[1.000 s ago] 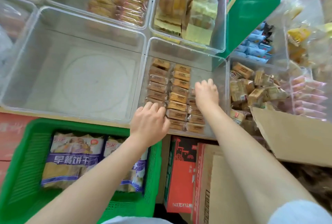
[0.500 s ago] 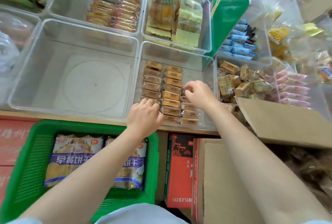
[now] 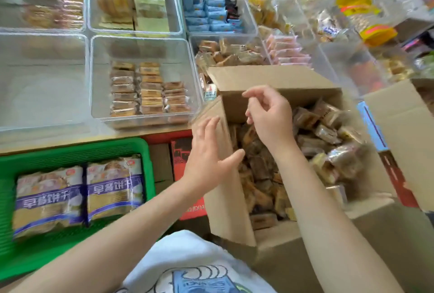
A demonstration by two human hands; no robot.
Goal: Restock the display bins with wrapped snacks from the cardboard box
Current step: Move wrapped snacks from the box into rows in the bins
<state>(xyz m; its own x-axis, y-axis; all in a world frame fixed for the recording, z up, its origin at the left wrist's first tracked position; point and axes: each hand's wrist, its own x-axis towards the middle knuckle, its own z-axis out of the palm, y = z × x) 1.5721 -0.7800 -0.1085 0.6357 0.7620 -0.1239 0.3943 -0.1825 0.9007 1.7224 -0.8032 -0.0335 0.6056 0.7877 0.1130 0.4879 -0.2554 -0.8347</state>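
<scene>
Both hands have left the clear display bin (image 3: 143,53), where a second ago they were straightening the rows of wrapped snacks (image 3: 148,90), and now hang over the open cardboard box (image 3: 270,76) just right of that bin. The left hand (image 3: 209,156) is spread flat, fingers straight, against the box's near-left flap, holding nothing. The right hand (image 3: 270,114) hovers above the loose snacks inside the box (image 3: 328,133), fingers loosely curled and empty. The arranging step looks done; the next handful is probably about to be picked. The bin's third row remains short.
</scene>
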